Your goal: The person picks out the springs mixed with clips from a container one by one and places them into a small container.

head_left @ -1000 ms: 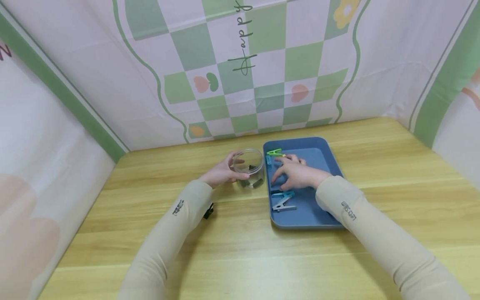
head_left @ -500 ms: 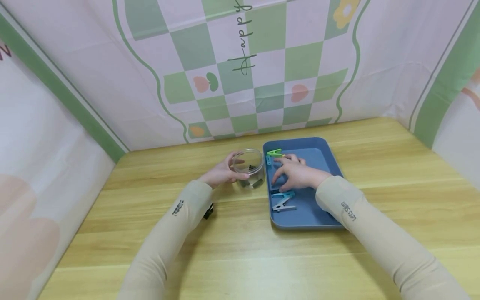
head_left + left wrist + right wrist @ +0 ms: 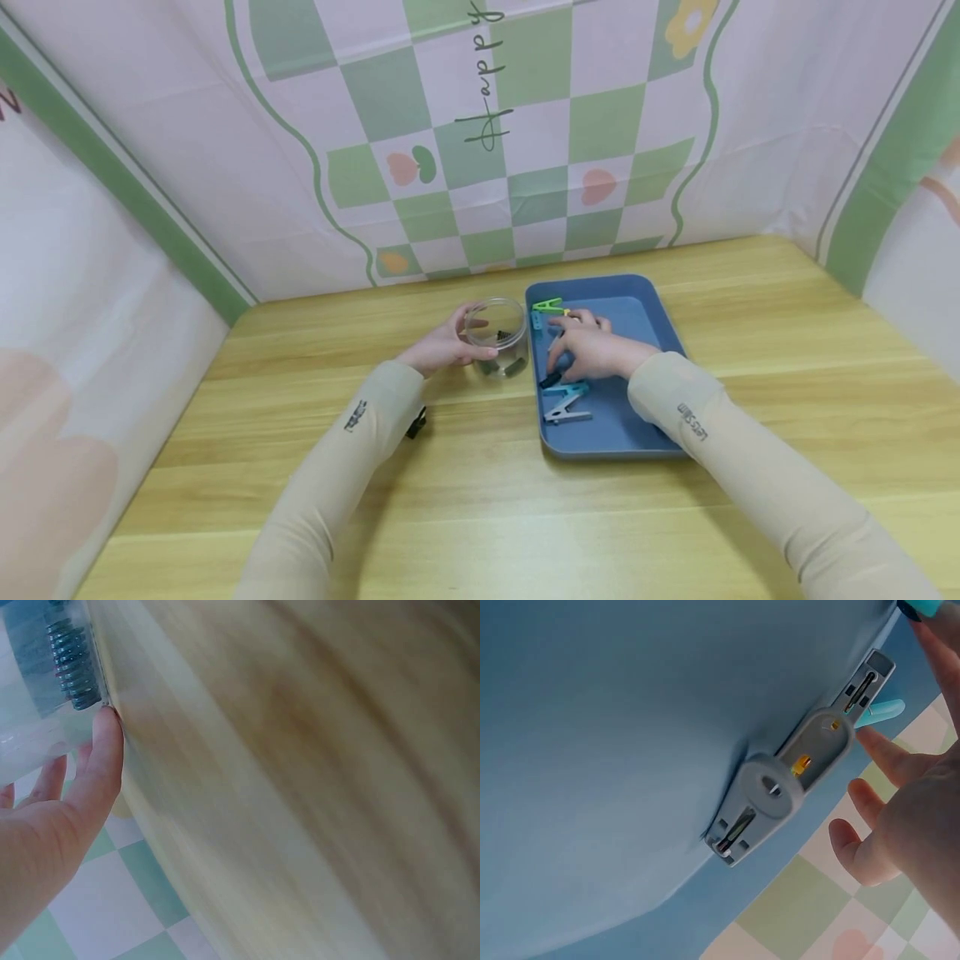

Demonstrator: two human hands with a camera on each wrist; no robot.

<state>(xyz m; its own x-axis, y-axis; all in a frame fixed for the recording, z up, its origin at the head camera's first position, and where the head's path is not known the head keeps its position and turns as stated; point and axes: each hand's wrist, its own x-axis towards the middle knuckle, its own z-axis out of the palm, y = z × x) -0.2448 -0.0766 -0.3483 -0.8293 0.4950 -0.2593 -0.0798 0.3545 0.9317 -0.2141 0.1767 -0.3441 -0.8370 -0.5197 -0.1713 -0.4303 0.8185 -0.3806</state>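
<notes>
My left hand (image 3: 446, 343) grips a clear round jar (image 3: 497, 333) on the table, thumb on the near side and fingers behind. Inside the jar lies a dark ribbed, coil-like piece (image 3: 73, 664). Over the left part of the blue tray (image 3: 645, 433), my right hand (image 3: 596, 348) pinches a small black piece (image 3: 551, 380) between thumb and index finger; much of it is hidden. Another fingertip of that hand comes right up to a grey plastic clip (image 3: 769, 787) with metal springs. Just below the black piece lie a light-blue clothespin (image 3: 573, 389) and a grey clothespin (image 3: 567, 413).
A green clothespin (image 3: 548, 305) and a blue clip (image 3: 537, 320) lie in the tray's far left corner. One small black object (image 3: 417, 422) sits on the wooden table (image 3: 480, 508) beside the left sleeve. A patterned cloth (image 3: 540, 196) hangs behind the table.
The right thumb and index finger have closed on the black piece, which is now turned and slightly raised. The left hand and jar stay in place.
</notes>
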